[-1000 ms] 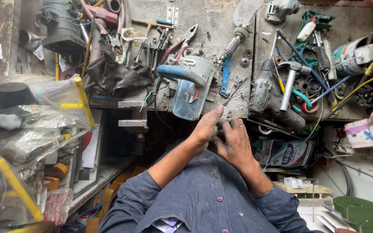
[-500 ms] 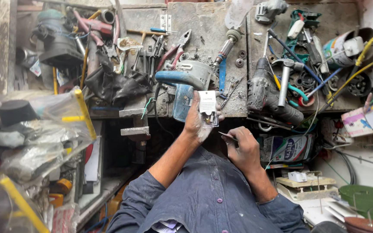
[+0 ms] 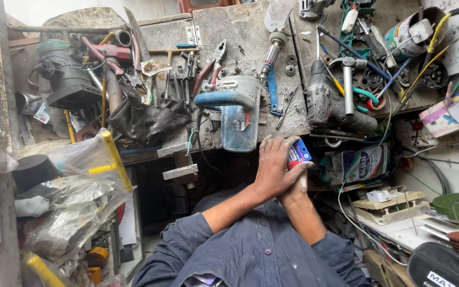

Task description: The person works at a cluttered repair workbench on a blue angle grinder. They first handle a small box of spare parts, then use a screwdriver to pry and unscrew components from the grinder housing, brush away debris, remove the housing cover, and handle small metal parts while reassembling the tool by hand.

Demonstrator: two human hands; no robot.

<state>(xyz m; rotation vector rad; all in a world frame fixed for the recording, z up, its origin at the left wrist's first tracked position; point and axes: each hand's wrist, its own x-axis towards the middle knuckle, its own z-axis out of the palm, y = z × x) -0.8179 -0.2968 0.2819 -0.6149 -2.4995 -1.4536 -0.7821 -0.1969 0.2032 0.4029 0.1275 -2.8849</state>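
Both hands are pressed together below the bench edge — the left hand (image 3: pixel 273 172) is laid over the right hand (image 3: pixel 295 192), and a small blue-and-red packet (image 3: pixel 299 153) is gripped between them, its top showing past the fingers. For a clean pull, the packet should be kept firmly pinched and close to the body. Just beyond, a blue power tool (image 3: pixel 238 109) and a grey drill (image 3: pixel 329 106) are seen on the cluttered, dusty bench (image 3: pixel 235 29); shelves with bags are crowded around.

- Shirt (image 3: pixel 251 255): dark blue-grey, buttoned front, one button visible at centre.
- Sleeves (image 3: pixel 187 234): rolled up to the elbows, creased.
- Hands: left hand (image 3: pixel 274 172) and fingers (image 3: pixel 280 146) dusted with pale grime.
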